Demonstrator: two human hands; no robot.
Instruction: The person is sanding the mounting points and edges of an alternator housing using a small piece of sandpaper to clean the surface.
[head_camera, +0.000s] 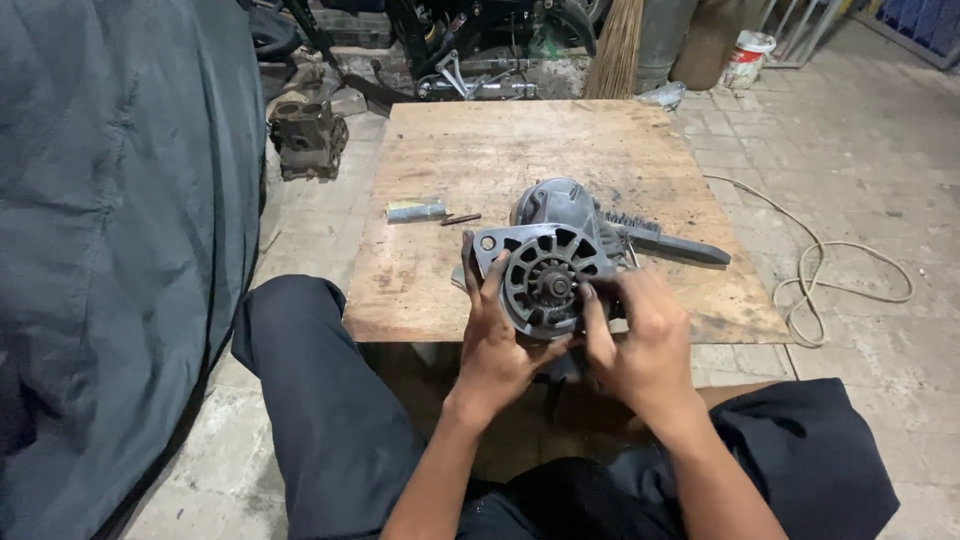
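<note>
A grey metal motor housing (545, 275) with a slotted round end plate and a central shaft rests at the near edge of a low wooden board (500, 150). My left hand (495, 345) grips the housing's left side, fingers curled over its rim. My right hand (640, 345) holds the right side, with its thumb near the central shaft. A dark brush (665, 240) lies just behind the housing on the right. My legs in dark trousers flank the board's near edge.
A small cylinder (415, 210) and a thin dark bit (460, 219) lie on the board's left. A grey cover (110, 230) drapes at left. An engine block (307, 135) sits on the pavers, a rope (830, 270) coils at right, motorcycle parts and a white bucket (747, 58) stand behind.
</note>
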